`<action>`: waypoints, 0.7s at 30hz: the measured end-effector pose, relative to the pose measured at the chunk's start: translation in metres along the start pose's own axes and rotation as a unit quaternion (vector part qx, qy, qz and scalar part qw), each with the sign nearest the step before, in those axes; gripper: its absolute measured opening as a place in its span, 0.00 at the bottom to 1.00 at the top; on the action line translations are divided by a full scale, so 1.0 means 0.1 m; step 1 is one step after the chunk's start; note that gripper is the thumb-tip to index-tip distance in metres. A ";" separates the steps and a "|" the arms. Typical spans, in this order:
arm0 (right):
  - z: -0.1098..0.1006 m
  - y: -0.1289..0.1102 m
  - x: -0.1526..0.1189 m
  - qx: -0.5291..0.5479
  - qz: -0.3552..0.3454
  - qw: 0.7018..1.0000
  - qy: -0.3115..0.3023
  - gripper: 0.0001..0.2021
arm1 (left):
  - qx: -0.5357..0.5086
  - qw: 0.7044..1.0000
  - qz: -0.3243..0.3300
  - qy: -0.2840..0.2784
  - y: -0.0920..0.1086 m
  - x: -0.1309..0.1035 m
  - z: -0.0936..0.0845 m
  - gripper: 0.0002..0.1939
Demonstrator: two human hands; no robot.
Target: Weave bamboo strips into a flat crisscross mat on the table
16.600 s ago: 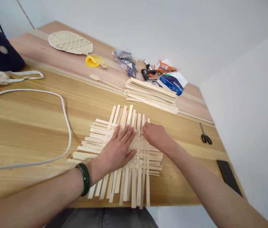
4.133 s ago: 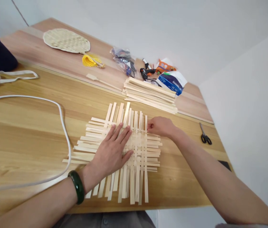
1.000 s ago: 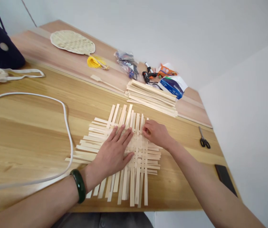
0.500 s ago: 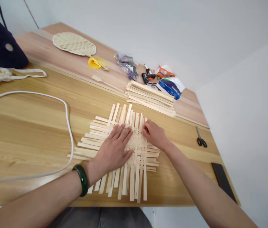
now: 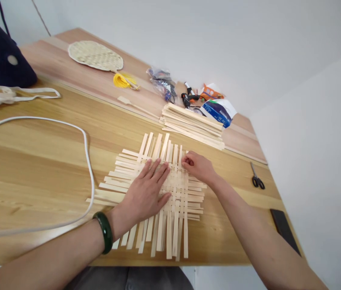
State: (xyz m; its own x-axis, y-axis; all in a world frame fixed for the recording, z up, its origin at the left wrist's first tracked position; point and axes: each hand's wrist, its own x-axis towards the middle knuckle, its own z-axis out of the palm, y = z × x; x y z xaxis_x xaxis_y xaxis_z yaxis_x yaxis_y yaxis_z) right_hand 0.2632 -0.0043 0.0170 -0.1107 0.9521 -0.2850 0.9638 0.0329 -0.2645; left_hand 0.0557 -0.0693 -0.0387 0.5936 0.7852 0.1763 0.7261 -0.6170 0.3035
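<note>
A woven mat of pale bamboo strips (image 5: 173, 189) lies on the table in front of me, its loose ends sticking out on every side. My left hand (image 5: 146, 191) rests flat on the middle of the weave, fingers spread and pressing down. A dark green bangle circles that wrist. At the upper right edge of the mat, my right hand (image 5: 197, 165) is closed, thumb and forefinger pinched on a bamboo strip. The curled fingers partly hide the pinched spot.
Behind the mat lies a stack of loose strips (image 5: 193, 125). Scissors (image 5: 256, 177) and a black flat object (image 5: 284, 230) are at right. A white cord (image 5: 87, 157) loops at left. Farther back are a woven fan (image 5: 96, 56), yellow tassel (image 5: 122, 80), glue gun (image 5: 188, 98) and blue packet (image 5: 217, 112).
Almost nothing differs. The whole view has shifted slightly; my left hand stays flat on the mat and my right hand keeps its pinch at the upper right edge.
</note>
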 end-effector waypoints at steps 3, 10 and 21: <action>0.04 0.02 -0.04 -0.025 -0.016 0.999 0.028 0.05 | 0.001 1.000 -0.004 -0.006 0.00 0.00 0.00 0.35; 0.11 -0.02 -0.14 -0.082 -0.050 0.993 0.062 0.08 | -0.002 1.000 0.001 -0.009 0.00 0.00 0.00 0.35; 0.09 0.08 -0.23 -0.009 -0.035 0.994 0.100 0.03 | -0.010 1.000 -0.011 0.001 0.00 -0.01 0.01 0.36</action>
State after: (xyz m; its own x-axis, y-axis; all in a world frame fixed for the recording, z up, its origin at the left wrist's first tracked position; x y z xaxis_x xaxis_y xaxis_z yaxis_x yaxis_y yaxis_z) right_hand 0.2714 -0.0291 0.0128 -0.1297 0.9885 -0.0775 0.9600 0.1056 -0.2594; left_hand 0.0558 -0.0701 -0.0397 0.5773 0.7983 0.1717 0.7312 -0.5990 0.3264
